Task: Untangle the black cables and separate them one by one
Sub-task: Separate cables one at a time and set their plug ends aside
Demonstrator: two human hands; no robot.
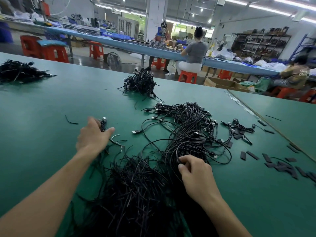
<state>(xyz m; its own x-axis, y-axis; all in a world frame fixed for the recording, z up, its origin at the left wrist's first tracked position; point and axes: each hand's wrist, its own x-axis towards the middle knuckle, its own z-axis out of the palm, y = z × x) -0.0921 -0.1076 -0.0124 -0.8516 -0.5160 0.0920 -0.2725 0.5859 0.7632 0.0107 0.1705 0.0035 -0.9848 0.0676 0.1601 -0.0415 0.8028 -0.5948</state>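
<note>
A big tangle of black USB cables [189,132] lies right of centre on the green table [42,106]. My right hand [195,171] reaches into its near edge and pinches a black cable between thumb and fingers. My left hand [93,134] is stretched out to the left, blurred, with a small bundle of black cables [103,123] with plugs between its fingers and thumb. A dense heap of black wire ties [135,187] lies between my forearms.
Two further black heaps lie at the far centre [141,82] and far left [18,71]. Loose black sleeves [280,165] are scattered at the right. A table seam [266,124] runs at the right. People sit at benches behind.
</note>
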